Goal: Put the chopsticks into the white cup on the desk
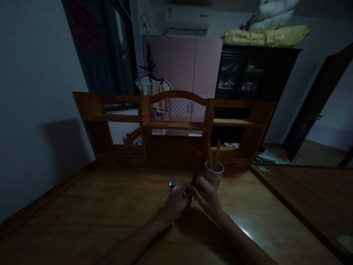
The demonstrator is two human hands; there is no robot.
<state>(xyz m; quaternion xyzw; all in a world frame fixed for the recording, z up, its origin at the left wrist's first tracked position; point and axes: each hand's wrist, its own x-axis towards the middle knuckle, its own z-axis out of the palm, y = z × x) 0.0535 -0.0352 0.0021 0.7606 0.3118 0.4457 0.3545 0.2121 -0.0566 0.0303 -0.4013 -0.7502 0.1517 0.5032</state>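
Note:
My left hand point(176, 200) and my right hand point(205, 195) meet above the desk, fingers closed around dark, reddish-brown chopsticks point(195, 173). The sticks stand nearly upright, their upper ends pointing away from me; how many there are is unclear in the dim light. A metal spoon point(171, 183) lies beside my left hand, its handle partly hidden behind that hand. A second small shiny piece of metal shows just past my left fingers, too covered to name. Just behind my right hand stands a pale cup point(213, 176) with several light wooden chopsticks point(217, 154) leaning in it.
The wooden desk point(82, 213) carries a shelf unit point(176, 126) along its back edge. A wall rises at the left. Beyond stand a pink wardrobe point(182, 62), hanging clothes point(158, 94) and a dark cabinet point(261, 73) with yellow bundles on top. The room is dim.

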